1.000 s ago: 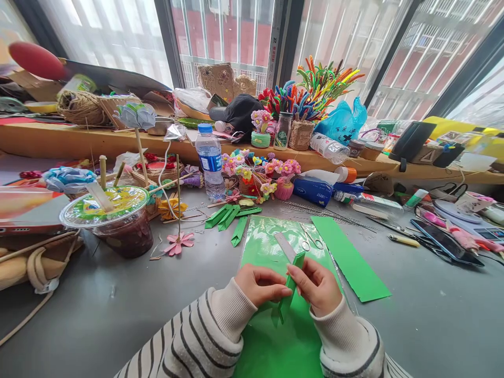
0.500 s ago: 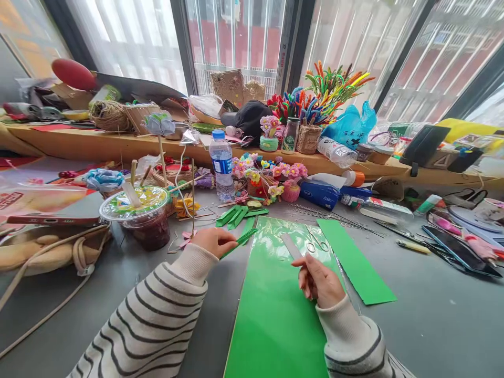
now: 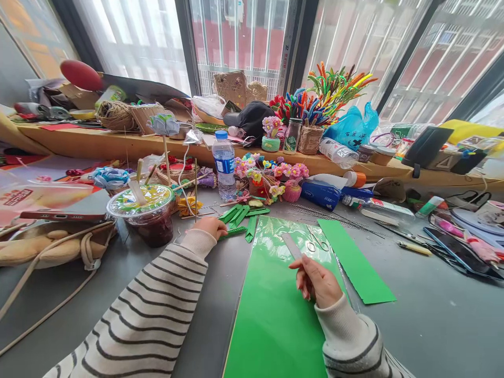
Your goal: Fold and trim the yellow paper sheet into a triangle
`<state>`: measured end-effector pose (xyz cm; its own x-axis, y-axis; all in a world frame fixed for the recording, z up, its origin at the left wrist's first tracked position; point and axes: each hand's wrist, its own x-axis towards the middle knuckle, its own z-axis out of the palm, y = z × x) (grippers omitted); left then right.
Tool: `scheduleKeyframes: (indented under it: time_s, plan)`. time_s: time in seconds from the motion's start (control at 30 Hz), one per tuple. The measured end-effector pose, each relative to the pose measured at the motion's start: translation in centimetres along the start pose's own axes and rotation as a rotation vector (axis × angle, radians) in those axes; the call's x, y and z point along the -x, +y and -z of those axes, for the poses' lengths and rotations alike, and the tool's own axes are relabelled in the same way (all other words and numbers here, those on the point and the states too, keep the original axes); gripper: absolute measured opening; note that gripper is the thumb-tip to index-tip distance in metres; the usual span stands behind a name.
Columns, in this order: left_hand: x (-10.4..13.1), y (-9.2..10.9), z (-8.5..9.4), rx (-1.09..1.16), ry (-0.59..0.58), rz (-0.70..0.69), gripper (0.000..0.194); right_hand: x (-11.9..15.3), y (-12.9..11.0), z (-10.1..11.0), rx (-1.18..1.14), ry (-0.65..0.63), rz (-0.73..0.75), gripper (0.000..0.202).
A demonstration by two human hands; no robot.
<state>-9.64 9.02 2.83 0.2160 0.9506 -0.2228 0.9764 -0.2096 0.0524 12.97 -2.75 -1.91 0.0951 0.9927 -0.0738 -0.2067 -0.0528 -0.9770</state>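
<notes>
My left hand (image 3: 211, 227) is at the left of a pile of folded green paper strips (image 3: 236, 214). Its closed fingers are on the near end of one folded green strip (image 3: 236, 231), which lies low by the tabletop. In my right hand (image 3: 318, 279), thumb and fingers pinch a flat, pale ruler-like strip (image 3: 291, 245), slanting up and left. Beneath this hand is a large green paper sheet (image 3: 275, 315) under clear plastic. Scissors (image 3: 317, 241) lie near its top edge, beyond the right hand.
A lidded cup of dark drink (image 3: 151, 226) stands left of my left hand, and a water bottle (image 3: 224, 173) behind the strips. A green paper piece (image 3: 356, 262) lies right of the sheet. Crochet flowers (image 3: 275, 176), thin wires (image 3: 338, 216) and a phone (image 3: 464, 249) are farther out.
My left hand has moved slightly left and away from me, bringing the folded green strip lower beside the pile. My right hand stays nearly in place with the pale strip.
</notes>
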Motion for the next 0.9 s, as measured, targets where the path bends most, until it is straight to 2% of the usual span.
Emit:
scheduleKeyframes:
  time_s: [0.4,0.57,0.9]
  plan:
    - [-0.7,-1.1,0.0,0.135,-0.038,-0.025,0.025,0.0,-0.1,0.2,0.020,-0.026,-0.003,0.041]
    - [-0.7,-1.2,-0.5,0.214,0.052,-0.046,0.024,-0.1,-0.2,0.5,0.031,-0.082,-0.051,0.042]
    - [-0.4,-1.2,-1.6,0.241,0.175,-0.115,0.035,0.1,0.0,0.0,0.012,-0.008,-0.002,0.040]
